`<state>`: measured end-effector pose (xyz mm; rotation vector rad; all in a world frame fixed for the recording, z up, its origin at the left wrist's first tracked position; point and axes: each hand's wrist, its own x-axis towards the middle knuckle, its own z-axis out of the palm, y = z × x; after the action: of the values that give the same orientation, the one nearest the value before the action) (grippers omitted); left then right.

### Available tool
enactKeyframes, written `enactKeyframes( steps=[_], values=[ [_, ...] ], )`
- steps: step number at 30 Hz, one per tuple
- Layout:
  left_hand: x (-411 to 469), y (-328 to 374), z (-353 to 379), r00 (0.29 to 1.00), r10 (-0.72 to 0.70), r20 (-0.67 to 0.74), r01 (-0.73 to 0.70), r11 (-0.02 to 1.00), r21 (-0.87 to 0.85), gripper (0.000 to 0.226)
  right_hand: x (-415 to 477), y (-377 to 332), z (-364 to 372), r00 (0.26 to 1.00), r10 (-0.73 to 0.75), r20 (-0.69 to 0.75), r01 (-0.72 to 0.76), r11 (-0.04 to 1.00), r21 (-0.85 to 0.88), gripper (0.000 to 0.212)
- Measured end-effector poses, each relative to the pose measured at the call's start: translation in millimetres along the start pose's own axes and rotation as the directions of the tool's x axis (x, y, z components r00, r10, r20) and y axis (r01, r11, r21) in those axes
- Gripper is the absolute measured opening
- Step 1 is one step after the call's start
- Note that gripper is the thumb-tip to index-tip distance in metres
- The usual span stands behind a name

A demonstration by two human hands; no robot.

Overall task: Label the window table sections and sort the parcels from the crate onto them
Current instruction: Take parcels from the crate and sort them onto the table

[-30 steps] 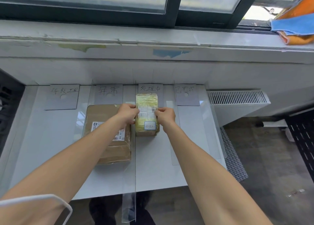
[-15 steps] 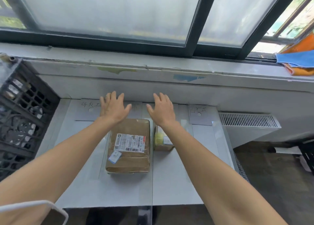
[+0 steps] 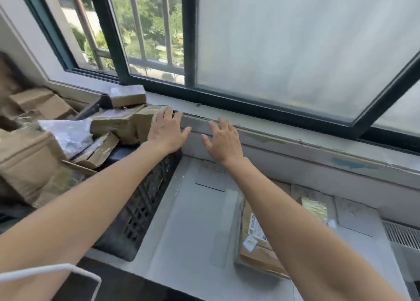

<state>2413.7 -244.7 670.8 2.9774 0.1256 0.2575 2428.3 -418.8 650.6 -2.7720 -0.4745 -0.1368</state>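
Observation:
A black plastic crate (image 3: 145, 205) heaped with several brown parcels (image 3: 118, 125) stands at the left end of the white window table (image 3: 188, 244). My left hand (image 3: 167, 131) is spread open above the crate's right edge, beside a brown parcel. My right hand (image 3: 223, 139) is open too, held in the air over the table's far left end, fingers straight. A large brown parcel (image 3: 254, 239) and a small yellow parcel (image 3: 316, 207) lie on the table, partly hidden by my right forearm. Handwritten paper labels (image 3: 211, 173) line the table's back edge.
A window sill (image 3: 295, 139) and dark window frame run behind the table. A white radiator grille (image 3: 402, 234) sits at the far right. A crumpled grey plastic mailer (image 3: 68, 134) lies among the crate's parcels. A white cable (image 3: 56, 269) hangs at bottom left.
Both hands let go of the yellow parcel, left lying on the table, and moved left, open, toward the crate. The view swung left with them.

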Motion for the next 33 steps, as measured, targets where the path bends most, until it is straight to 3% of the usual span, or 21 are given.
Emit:
enactKeyframes(
  steps=[4,12,21,27,33],
  values=[
    [8,-87,-36,0.992,-0.090,-0.083,0.090,0.996,-0.004,0.058,32,-85,9,0.994,-0.107,0.004,0.107,0.994,0.004,0.056],
    [22,-217,-31,0.959,-0.284,0.006,0.284,0.957,-0.053,0.064,80,-178,51,0.979,-0.203,0.032,0.204,0.979,-0.020,0.051],
    [87,-241,13,0.928,-0.356,0.113,0.371,0.914,-0.166,0.057,143,-197,90,0.981,-0.150,0.122,0.154,0.988,-0.024,0.058],
    [123,-252,29,0.927,-0.372,0.054,0.375,0.906,-0.197,0.054,203,-210,108,0.985,-0.126,0.114,0.126,0.992,0.010,0.059],
    [132,-263,41,0.936,-0.340,0.095,0.352,0.879,-0.322,0.049,231,-210,131,0.981,0.062,0.184,-0.097,0.977,0.190,0.062]
  ],
)
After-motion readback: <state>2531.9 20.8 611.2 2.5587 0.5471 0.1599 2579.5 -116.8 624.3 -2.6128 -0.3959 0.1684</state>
